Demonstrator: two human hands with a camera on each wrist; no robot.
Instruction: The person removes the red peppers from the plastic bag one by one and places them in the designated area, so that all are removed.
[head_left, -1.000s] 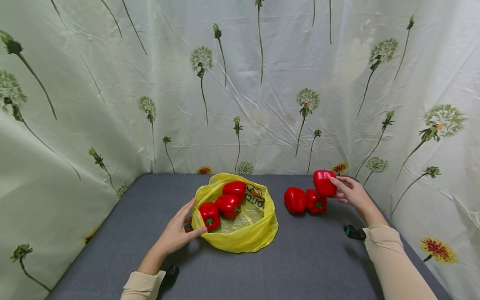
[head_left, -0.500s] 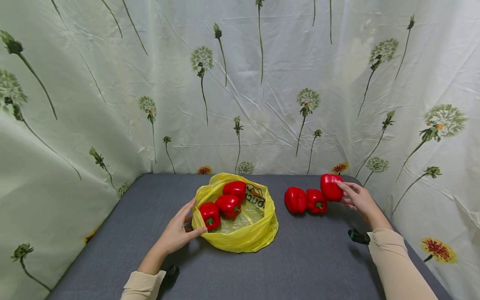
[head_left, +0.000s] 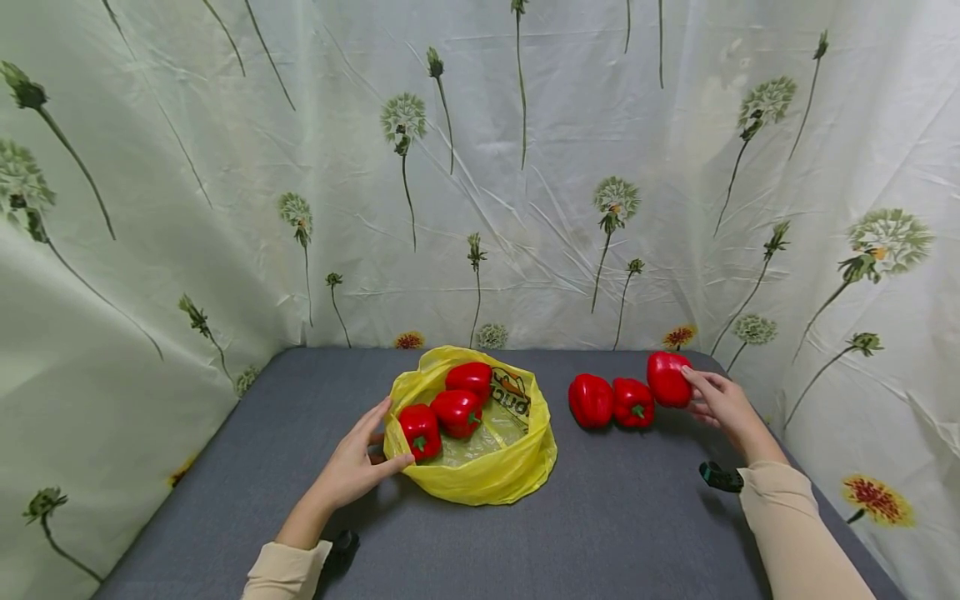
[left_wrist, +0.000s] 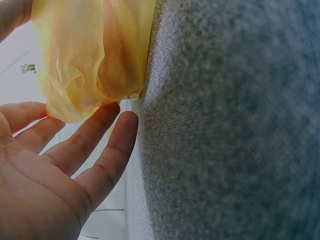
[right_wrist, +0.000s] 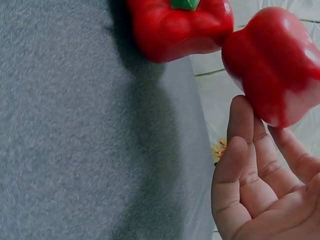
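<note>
A yellow plastic bag (head_left: 480,482) stands with its mouth wide on the table, and three red bell peppers (head_left: 457,413) lie inside its left half. My left hand (head_left: 352,462) rests against the bag's left side, fingers spread and nearly straight, thumb at the front rim; the left wrist view shows its fingertips touching the yellow plastic (left_wrist: 90,60). At the right, my right hand (head_left: 726,408) holds a red bell pepper (head_left: 667,379) between thumb and fingers, slightly above the table. Just left of it are two more bell peppers, one plain-sided (head_left: 590,401) and one with its green stem forward (head_left: 632,403).
The grey table (head_left: 600,533) ends at a pale curtain (head_left: 480,208) printed with dandelions, which hangs behind and on both sides. Dark wrist straps (head_left: 720,477) show by the sleeves.
My right hand has carried its bell pepper to the right and a little downward, away from above the stem-forward pepper. The left hand and the bag have stayed where they were.
</note>
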